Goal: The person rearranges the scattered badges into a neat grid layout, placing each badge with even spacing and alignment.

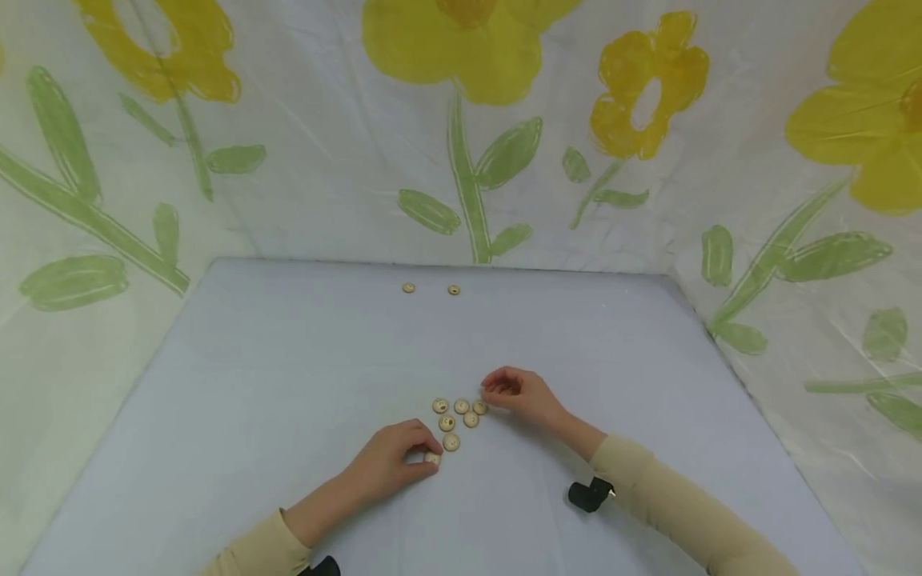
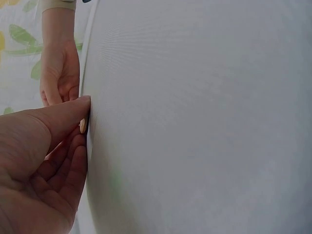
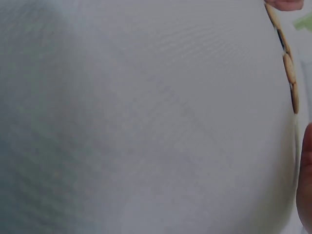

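Note:
My left hand [image 1: 392, 456] pinches a small pale wooden disc [image 1: 432, 458] between thumb and fingers at the tabletop. In the left wrist view, that disc [image 2: 83, 125] shows edge-on between the thumb and fingers. Just beyond it lies another wooden disc [image 1: 450, 442], the lowest of a cluster with two slanting arms like a V. My right hand [image 1: 524, 396] hovers by the cluster's right end with fingers loosely bent, close over a disc [image 1: 480, 407]. Only a bit of the right hand [image 3: 305, 180] enters the right wrist view, beside a row of discs [image 3: 289, 68] seen edge-on.
Two more discs, one on the left [image 1: 408, 287] and one on the right [image 1: 454, 290], lie near the far edge of the pale table [image 1: 288, 344]. A white curtain [image 1: 324, 160] with yellow flowers surrounds the table. A black device [image 1: 591, 494] sits by the right sleeve.

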`<state>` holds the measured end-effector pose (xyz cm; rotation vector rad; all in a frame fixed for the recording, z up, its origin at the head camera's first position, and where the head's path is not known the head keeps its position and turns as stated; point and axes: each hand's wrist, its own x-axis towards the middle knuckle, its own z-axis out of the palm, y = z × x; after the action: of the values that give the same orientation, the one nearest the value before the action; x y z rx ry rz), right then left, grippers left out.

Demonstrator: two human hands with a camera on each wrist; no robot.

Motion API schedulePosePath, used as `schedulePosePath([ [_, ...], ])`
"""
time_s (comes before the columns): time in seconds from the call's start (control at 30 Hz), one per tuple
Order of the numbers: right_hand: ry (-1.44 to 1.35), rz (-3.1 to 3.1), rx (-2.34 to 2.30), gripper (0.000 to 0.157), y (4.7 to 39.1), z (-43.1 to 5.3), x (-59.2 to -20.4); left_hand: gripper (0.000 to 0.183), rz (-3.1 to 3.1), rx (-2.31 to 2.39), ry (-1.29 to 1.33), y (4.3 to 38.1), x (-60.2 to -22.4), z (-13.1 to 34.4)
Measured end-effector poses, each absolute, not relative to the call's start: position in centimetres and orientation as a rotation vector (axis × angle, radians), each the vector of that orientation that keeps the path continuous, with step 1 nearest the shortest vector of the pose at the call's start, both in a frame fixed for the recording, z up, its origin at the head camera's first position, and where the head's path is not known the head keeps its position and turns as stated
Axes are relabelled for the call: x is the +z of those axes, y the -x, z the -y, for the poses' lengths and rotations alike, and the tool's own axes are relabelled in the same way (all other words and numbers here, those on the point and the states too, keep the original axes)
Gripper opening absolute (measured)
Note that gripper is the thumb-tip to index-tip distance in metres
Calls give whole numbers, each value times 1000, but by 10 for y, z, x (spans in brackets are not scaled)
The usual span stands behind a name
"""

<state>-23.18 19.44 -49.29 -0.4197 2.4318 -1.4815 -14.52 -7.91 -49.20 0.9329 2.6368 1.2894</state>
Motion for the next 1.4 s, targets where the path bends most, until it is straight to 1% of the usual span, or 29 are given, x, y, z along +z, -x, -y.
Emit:
schedulePosePath([
  [0.5,703,-2567,-1331,21,220,-195,-499,15,-2625,1299,-934,144,-495,81],
  [0.97,894,-2607,-1200,23,222,-193,-492,16,-2642,1284,-954,143,-492,81],
  [1.4,999,-2557,-977,22,231,-190,-480,15,-2627,1294,-926,142,-491,81],
])
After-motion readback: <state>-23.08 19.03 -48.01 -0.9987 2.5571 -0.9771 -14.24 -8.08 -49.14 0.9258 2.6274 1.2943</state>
